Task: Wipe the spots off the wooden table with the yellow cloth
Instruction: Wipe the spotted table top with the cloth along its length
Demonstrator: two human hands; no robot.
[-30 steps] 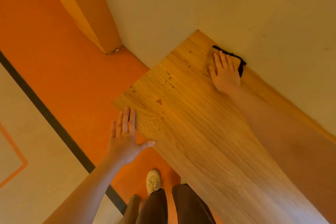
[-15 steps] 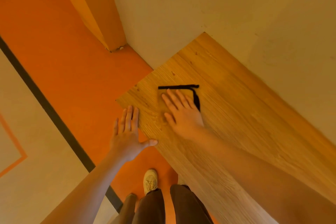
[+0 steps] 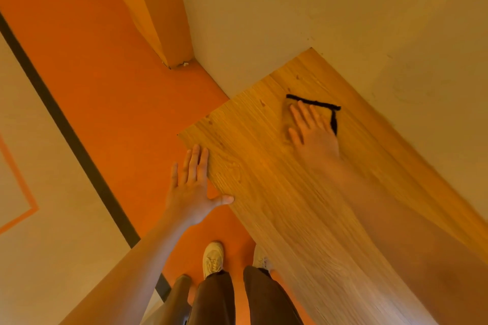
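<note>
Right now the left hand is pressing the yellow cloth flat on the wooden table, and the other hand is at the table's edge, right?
Not quite: the hands are swapped. In the head view the right hand presses the yellow cloth flat on the wooden table with straight fingers. The left hand is the one at the table's edge, fingers spread, holding nothing.

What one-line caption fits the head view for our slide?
Right hand presses the yellow cloth flat on the spotted wooden table while the left hand rests open at its edge.
</note>
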